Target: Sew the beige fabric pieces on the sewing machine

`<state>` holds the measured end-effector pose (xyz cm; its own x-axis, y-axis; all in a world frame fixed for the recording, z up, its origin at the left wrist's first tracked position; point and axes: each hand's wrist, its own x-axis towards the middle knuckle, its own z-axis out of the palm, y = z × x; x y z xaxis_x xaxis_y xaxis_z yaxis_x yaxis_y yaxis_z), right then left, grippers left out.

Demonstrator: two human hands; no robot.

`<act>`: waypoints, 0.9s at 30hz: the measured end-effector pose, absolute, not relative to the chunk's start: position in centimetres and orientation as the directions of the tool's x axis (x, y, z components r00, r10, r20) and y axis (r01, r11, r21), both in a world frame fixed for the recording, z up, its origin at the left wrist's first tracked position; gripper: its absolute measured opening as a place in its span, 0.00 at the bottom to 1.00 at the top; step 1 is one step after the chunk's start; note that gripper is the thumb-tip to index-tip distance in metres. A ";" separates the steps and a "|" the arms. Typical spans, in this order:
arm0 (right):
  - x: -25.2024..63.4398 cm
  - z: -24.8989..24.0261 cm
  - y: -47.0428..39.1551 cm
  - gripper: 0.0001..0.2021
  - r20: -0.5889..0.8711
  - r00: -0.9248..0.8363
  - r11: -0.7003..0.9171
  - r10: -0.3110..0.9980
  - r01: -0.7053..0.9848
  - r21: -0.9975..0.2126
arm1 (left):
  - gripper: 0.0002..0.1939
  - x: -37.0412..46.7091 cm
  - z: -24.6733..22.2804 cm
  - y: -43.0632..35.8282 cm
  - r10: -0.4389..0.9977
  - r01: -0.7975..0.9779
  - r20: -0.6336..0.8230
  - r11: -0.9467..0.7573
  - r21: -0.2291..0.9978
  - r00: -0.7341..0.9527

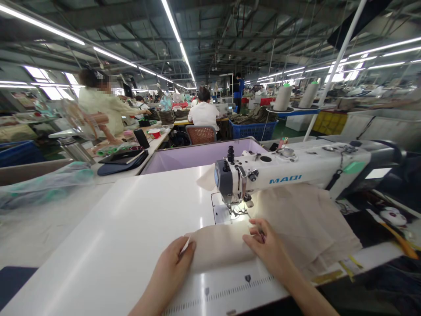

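Observation:
A beige fabric piece [219,246] lies in front of the needle area of a white sewing machine [279,173]. My left hand [173,267] pinches the left edge of this piece between thumb and fingers. At its right end, my right hand [268,245] has its fingers bent and closed on the fabric near the presser foot [238,210]. A small dark item shows between the right fingers, too small to make out. More beige fabric [302,219] is spread under the machine arm, and a small beige corner [207,177] lies behind the needle plate.
The white table [115,224] has a ruler strip along its front edge. Behind it stands a lilac bin [200,153]. Thread cones [283,97] stand at the back right. A dark folder [123,160] and flask [75,150] lie left. One person sits ahead; another stands at left.

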<state>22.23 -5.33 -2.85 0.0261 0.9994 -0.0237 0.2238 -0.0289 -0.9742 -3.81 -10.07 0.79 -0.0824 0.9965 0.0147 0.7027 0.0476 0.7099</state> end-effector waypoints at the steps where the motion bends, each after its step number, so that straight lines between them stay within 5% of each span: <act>1: 22.0 -3.2 -5.5 0.22 -0.032 0.075 -0.047 0.997 0.203 -0.978 | 0.18 -3.8 0.7 -10.0 0.996 0.713 0.017 0.051 0.699 -0.087; 3: 22.0 -3.4 -6.1 0.23 -0.016 0.090 -0.036 0.996 0.225 -0.974 | 0.18 -3.7 0.5 -10.2 0.995 0.728 0.008 0.069 0.682 -0.101; 7: 22.5 -3.0 -7.1 0.09 0.035 -0.076 0.064 0.996 0.417 -0.907 | 0.18 -3.3 0.0 -11.0 0.991 0.740 0.011 0.094 0.666 -0.137; 16: 22.6 -3.7 -7.5 0.13 0.056 -0.161 0.134 0.985 0.525 -0.840 | 0.16 -2.9 0.0 -11.6 0.955 0.658 -0.058 0.244 0.713 -0.292; 21: 23.6 -5.2 -7.5 0.14 0.095 -0.204 0.196 0.974 0.562 -0.803 | 0.26 -3.1 -1.1 -12.0 0.910 0.595 -0.014 0.283 0.752 -0.415; 27: 24.4 -6.2 -7.1 0.14 0.132 -0.218 0.238 0.967 0.590 -0.771 | 0.24 -3.4 -2.1 -12.2 0.908 0.581 -0.002 0.269 0.768 -0.418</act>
